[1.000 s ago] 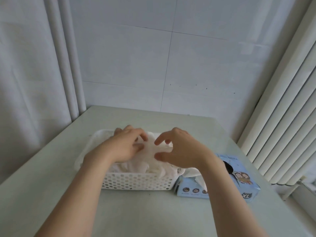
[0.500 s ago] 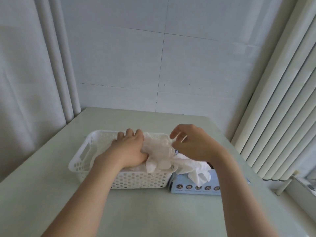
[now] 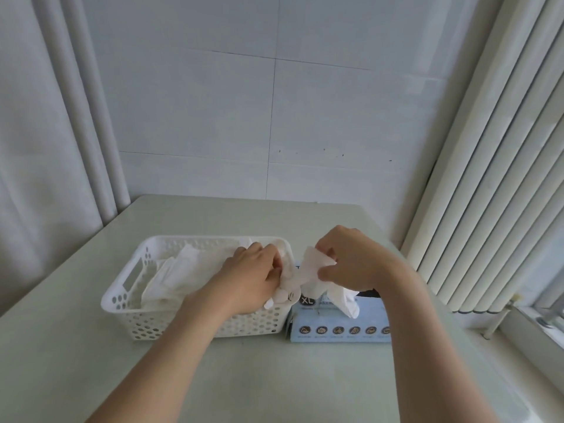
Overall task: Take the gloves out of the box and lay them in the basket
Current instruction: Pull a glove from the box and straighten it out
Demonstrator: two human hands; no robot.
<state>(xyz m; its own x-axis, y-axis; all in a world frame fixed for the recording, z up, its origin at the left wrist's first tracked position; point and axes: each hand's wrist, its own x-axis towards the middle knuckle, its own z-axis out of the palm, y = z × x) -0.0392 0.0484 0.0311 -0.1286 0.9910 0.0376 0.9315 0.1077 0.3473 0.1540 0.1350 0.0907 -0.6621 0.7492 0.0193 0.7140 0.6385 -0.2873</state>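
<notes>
A white perforated basket (image 3: 128,300) stands on the table with several white gloves (image 3: 174,273) lying inside. Right beside it sits a light blue glove box (image 3: 338,326) marked XL. A white glove (image 3: 309,271) is stretched between my hands above the gap between basket and box. My left hand (image 3: 253,279) grips its finger end over the basket's right rim. My right hand (image 3: 351,259) pinches its cuff end above the box. Another glove (image 3: 346,302) hangs out of the box opening under my right hand.
The pale green table (image 3: 274,377) meets a white tiled wall at the back. Curtains hang at the left (image 3: 45,132). A ribbed white radiator (image 3: 494,178) stands close to the table's right edge, with a window sill beyond it.
My right hand has moved right, off the basket and over the box. The held glove came with it. My left hand slid to the basket's right rim, uncovering the gloves inside.
</notes>
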